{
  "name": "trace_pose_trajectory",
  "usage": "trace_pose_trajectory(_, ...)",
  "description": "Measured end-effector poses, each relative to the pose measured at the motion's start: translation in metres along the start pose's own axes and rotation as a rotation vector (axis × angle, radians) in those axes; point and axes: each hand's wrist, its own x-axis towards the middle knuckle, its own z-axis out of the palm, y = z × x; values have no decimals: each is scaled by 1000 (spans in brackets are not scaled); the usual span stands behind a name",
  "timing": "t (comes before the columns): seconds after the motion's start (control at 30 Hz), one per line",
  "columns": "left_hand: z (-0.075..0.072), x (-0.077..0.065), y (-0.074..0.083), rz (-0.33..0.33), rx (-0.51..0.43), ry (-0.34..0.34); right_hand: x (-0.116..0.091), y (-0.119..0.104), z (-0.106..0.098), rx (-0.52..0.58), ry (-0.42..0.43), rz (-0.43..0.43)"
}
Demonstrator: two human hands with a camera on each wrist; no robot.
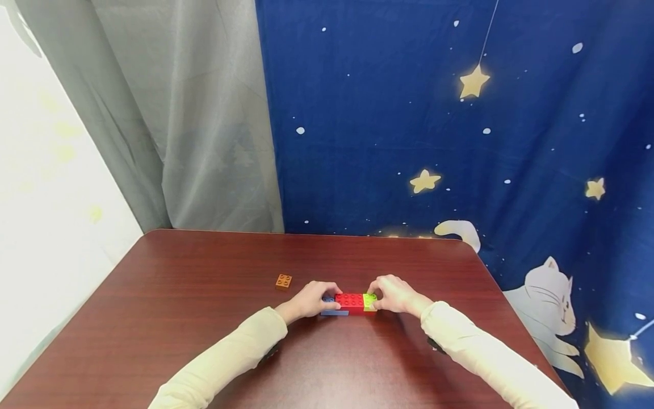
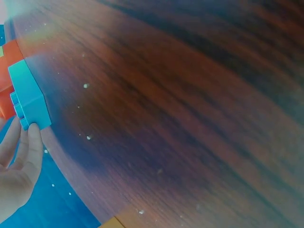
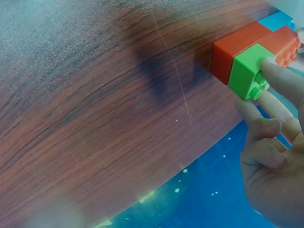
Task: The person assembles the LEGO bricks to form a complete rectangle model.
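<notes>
A block of joined toy bricks lies on the table, with a red brick (image 1: 349, 300) on top between blue and lime green ends. My left hand (image 1: 309, 299) pinches the blue brick (image 2: 31, 95) at the left end, thumb at the near side and fingers at the far side. At the other end, my right hand (image 1: 397, 293) has thumb and fingers about the lime green brick (image 3: 248, 71). Below these, a second red brick (image 3: 223, 59) shows beside the blue one in the lower layer.
A loose orange brick (image 1: 283, 281) with studs up lies to the left, beyond the left hand. The brown wooden table (image 1: 204, 329) ends at a far edge before a grey curtain (image 1: 219, 125) and a blue starry curtain (image 1: 368, 113).
</notes>
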Motion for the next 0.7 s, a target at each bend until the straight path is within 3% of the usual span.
trace_pose_trajectory(0.7, -1, 2, 0, 5, -14, -15, -2, 5, 4, 0, 26, 9)
